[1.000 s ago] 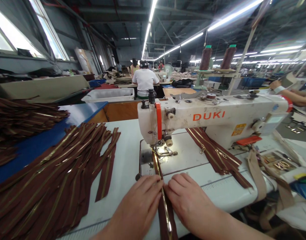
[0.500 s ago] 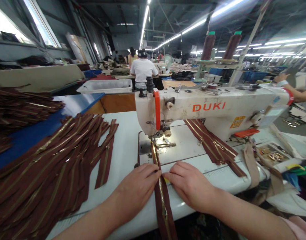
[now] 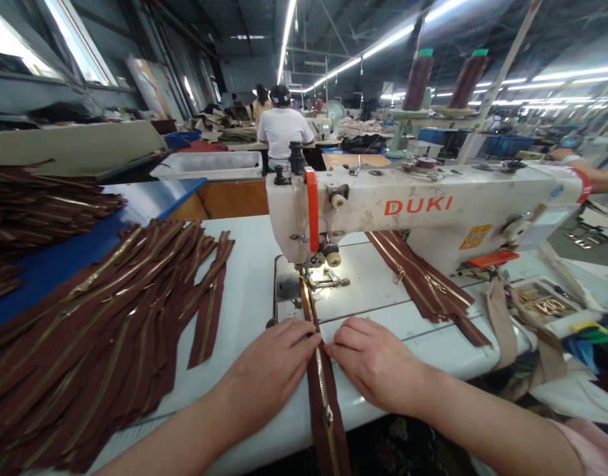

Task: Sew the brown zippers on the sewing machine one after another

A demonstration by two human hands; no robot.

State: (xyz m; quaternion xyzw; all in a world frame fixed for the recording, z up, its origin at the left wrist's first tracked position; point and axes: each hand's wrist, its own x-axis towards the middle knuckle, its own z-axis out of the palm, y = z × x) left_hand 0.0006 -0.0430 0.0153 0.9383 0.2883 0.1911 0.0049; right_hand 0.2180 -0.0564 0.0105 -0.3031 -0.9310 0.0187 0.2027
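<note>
A brown zipper [image 3: 320,377] with gold teeth runs from under the needle area of the sewing machine [image 3: 356,205] toward me and hangs over the table's front edge. Its metal slider [image 3: 327,415] sits near that edge. My left hand [image 3: 278,354] is closed on the zipper's left side, fingertips reaching over the teeth. Opposite it, my right hand [image 3: 370,360] pinches the right edge with bent fingers; its thumb is mostly hidden. The needle and presser foot [image 3: 304,270] are lit by a small lamp at the zipper's far end.
A heap of brown zippers [image 3: 110,330] covers the table's left side. More zippers [image 3: 423,281] lie under the machine arm. A tray of metal parts [image 3: 544,301] and beige straps [image 3: 499,324] are at right. Ahead, a person in a white shirt [image 3: 285,132] sits facing away.
The view has shifted slightly. Both hands keep nearly the same place on the zipper. At the far right, the other person's arm has moved lower.
</note>
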